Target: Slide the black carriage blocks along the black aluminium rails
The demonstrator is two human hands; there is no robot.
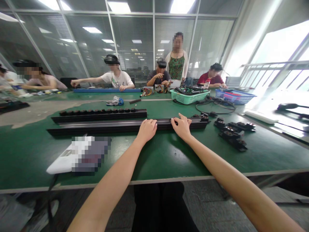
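Observation:
A long black rail (108, 129) with a silvery channel lies lengthwise across the green table in front of me. My left hand (147, 129) is wrapped over its near edge, right of the middle. Farther right along the same rail, my right hand (181, 126) has thumb and index finger brought together in a pinch at the channel; whatever is between them is hidden. Small black modules (204, 116) sit at the rail's right end. Behind it lies a second black rail (103, 115) with a row of black pieces along its top.
Several loose black modules (233, 133) lie to the right. A white device (62, 158) rests at the front left. Farther back are a green basket (189, 97), a blue basket (238, 97), cables (217, 104) and gloves (115, 101). Other people sit across the table; one stands.

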